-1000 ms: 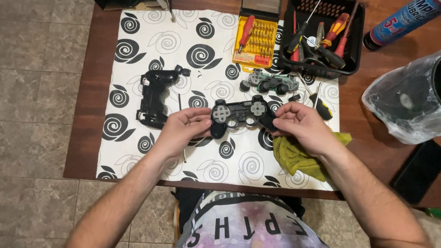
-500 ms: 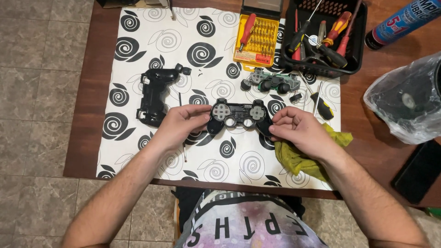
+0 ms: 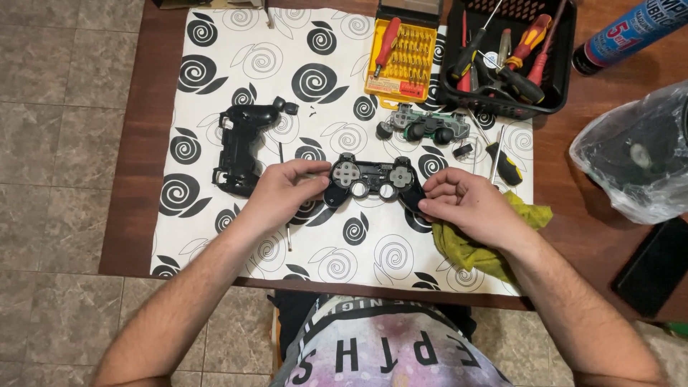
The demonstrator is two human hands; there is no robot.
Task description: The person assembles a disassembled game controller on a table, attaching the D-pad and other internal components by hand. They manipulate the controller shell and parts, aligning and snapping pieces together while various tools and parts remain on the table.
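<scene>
Black plastic gamepad front shell [image 3: 373, 183], inside facing up with grey button pads seated, sits low over the swirl-patterned cloth [image 3: 236, 72] on the table, left hand [image 3: 287, 192] and right hand [image 3: 466, 208] each closed in a pinching grip on one handle. Black back shell [image 3: 240, 147] and green circuit board [image 3: 424, 127] lie apart, so it looks mid-teardown or mid-rebuild. Fingertips hide the handle ends; any screws are too small to spot.

From up here I see my own two forearms bare with no sleeves, watch or rings, my left hand [image 3: 287, 192] and right hand [image 3: 466, 206] ungloved, and a pale tie-dye T-shirt [image 3: 387, 351] with dark block lettering.
</scene>
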